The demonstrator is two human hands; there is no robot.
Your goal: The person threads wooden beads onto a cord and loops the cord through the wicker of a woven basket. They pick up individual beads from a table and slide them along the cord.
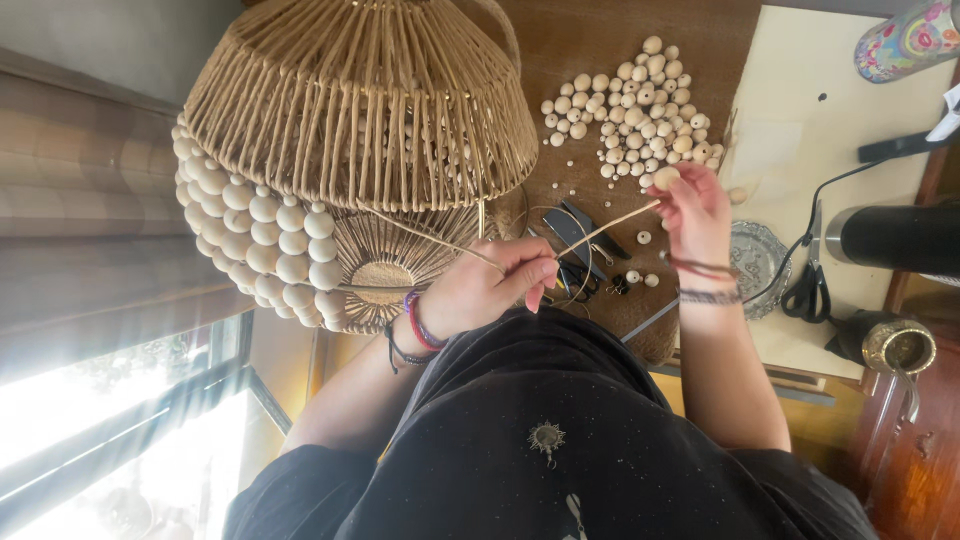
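A: Well, how does the rattan strand (610, 222) handle?

B: It looks light, thin and springy; best pinched near each end. The left hand (490, 290) closes on it beside the woven lampshade (360, 110). The right hand (690, 205), raised over the table (600, 40) middle, pinches a wooden bead (666, 178) on its tip.

The left hand (490, 285) pinches a thin tan cane strand (560, 245) running from the woven rattan lampshade (360, 100) (rows of pale wooden beads beneath it), while the right hand (692, 205) holds a round wooden bead (665, 178) at the strand's tip, near loose pale beads (635, 110) on the brown table (600, 30).
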